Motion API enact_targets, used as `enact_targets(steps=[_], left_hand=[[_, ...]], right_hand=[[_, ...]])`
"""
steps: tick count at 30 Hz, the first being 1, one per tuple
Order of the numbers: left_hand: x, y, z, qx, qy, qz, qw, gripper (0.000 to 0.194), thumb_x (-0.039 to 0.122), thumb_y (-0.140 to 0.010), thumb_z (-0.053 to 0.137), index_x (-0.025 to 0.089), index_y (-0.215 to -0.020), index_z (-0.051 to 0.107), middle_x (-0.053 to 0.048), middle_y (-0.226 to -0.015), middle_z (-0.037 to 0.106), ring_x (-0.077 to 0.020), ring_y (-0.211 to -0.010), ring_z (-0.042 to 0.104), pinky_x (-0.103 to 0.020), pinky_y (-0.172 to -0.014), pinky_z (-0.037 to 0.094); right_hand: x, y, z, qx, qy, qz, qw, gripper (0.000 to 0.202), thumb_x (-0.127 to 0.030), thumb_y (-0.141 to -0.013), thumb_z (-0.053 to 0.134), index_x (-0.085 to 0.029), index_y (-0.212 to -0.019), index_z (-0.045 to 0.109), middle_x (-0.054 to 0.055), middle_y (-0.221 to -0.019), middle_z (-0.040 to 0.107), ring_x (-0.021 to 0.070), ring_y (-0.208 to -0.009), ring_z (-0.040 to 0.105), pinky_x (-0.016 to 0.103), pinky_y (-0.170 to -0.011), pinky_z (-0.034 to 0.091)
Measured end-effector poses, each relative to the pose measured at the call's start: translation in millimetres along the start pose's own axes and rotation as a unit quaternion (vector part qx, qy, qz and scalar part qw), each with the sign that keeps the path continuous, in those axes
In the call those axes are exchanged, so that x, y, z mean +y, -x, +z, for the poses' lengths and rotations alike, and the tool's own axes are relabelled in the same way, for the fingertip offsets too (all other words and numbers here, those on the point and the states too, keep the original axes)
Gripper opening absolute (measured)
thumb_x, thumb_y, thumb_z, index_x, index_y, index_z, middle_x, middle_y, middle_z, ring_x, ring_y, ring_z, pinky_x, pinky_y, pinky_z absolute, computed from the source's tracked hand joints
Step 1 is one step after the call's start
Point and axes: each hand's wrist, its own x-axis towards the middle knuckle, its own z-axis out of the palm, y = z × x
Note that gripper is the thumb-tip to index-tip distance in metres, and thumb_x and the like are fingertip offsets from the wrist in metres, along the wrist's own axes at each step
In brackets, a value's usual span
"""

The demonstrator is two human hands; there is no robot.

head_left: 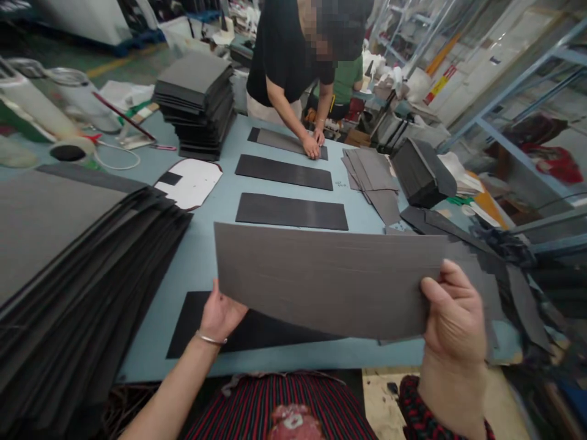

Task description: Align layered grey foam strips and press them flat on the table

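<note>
A roll (87, 148) and a white cable (138, 160) lay at the upper left; a blue rack (513, 87) and red bundle (553, 162) showed at the upper right.

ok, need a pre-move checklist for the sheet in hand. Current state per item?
1. Right hand on the gray sheet: ok, pinching its right end, thumb on the near face.
2. Left hand grip: cannot tell; it's at the lower left corner, fingers partly hidden.
3. Sheet flat: not ok, lower edge looks bowed.
4. Near black panel fully visible: not ok, the sheet and left hand cover part of it.
5. Co-worker's hands clear: ok, at the far strip, apart from the sheet.
6. Sheet's far face clean: cannot tell, it's turned away.
</note>
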Motion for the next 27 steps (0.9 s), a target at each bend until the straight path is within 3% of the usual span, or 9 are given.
enact_targets(steps=[3,6,9,11,15,18,22,27], left_hand=[[36.1,8.4,-20.6,0.04,0.036,-0.016,0.998,0.066,0.071,-0.081,0.043,0.021,-0.12,0.06,-0.008,-0.111,0.069,-0.0316,-0.116,0.056,-0.05,-0.095,0.049],[50.9,20.3,-44.5,0.024,-0.029,-0.075,0.997,0.087,0.083,-0.071,0.043,0.013,-0.119,0.06,-0.013,-0.103,0.07,-0.036,-0.111,0.059,-0.051,-0.088,0.051],[44.8,28.1,-57.7,0.042,-0.169,-0.106,0.979,0.074,0.059,-0.063,0.075,0.017,-0.121,0.058,-0.011,-0.103,0.071,-0.0309,-0.099,0.065,-0.043,-0.083,0.056],[35.5,31.7,-60.6,0.08,-0.249,-0.137,0.955,0.069,0.041,-0.058,0.084,0.02,-0.118,0.058,-0.008,-0.102,0.072,-0.0269,-0.09,0.068,-0.036,-0.077,0.058],[22.6,38.1,-61.3,0.148,-0.31,-0.17,0.923,0.066,0.04,-0.055,0.085,0.02,-0.112,0.06,-0.007,-0.103,0.072,-0.0258,-0.087,0.069,-0.032,-0.072,0.059],[20.9,39.6,-61.8,0.198,-0.34,-0.168,0.904,0.066,0.046,-0.05,0.085,0.023,-0.108,0.062,-0.002,-0.103,0.073,-0.0264,-0.089,0.069,-0.032,-0.071,0.059],[22.6,34.4,-66.2,0.24,-0.362,-0.184,0.882,0.066,0.057,-0.045,0.082,0.03,-0.103,0.064,0.003,-0.101,0.073,-0.0265,-0.087,0.069,-0.032,-0.066,0.06],[24.3,24.1,-82.5,0.274,-0.393,-0.175,0.86,0.061,0.061,-0.038,0.083,0.031,-0.089,0.067,0.007,-0.094,0.074,-0.0227,-0.087,0.069,-0.029,-0.073,0.058]], right_hand=[[67.0,16.3,-4.0,0.002,-0.046,0.134,0.99,0.036,-0.029,-0.073,0.075,-0.023,-0.107,0.062,0.003,-0.098,0.071,0.0162,-0.087,0.065,0.032,-0.08,0.052],[128.3,46.7,-5.4,0.002,-0.079,0.251,0.965,0.044,-0.035,-0.068,0.078,-0.022,-0.106,0.061,0.004,-0.097,0.071,0.0174,-0.083,0.066,0.033,-0.077,0.054],[172.6,77.4,-5.2,-0.03,-0.109,0.332,0.937,0.046,-0.038,-0.068,0.078,-0.021,-0.107,0.06,0.005,-0.097,0.071,0.0186,-0.082,0.066,0.034,-0.076,0.054],[194.4,92.7,-4.5,-0.034,-0.106,0.359,0.927,0.044,-0.04,-0.068,0.077,-0.02,-0.105,0.061,0.006,-0.095,0.071,0.0185,-0.081,0.066,0.034,-0.077,0.054],[227.3,110.3,-1.3,-0.017,-0.024,0.35,0.936,0.039,-0.042,-0.071,0.073,-0.017,-0.099,0.064,0.007,-0.09,0.071,0.0196,-0.08,0.065,0.036,-0.077,0.053],[240.8,114.6,3.2,-0.035,0.056,0.304,0.95,0.041,-0.04,-0.078,0.065,-0.016,-0.111,0.062,0.007,-0.09,0.068,0.0183,-0.079,0.063,0.035,-0.076,0.053],[242.1,110.2,10.9,-0.069,0.179,0.236,0.953,0.05,-0.034,-0.084,0.057,-0.018,-0.132,0.05,0.003,-0.087,0.059,0.0113,-0.064,0.055,0.026,-0.064,0.05],[240.8,102.1,18.2,-0.108,0.23,0.183,0.95,0.037,-0.031,-0.09,0.05,-0.02,-0.125,0.056,0.004,-0.09,0.058,0.0131,-0.071,0.053,0.027,-0.069,0.049]])
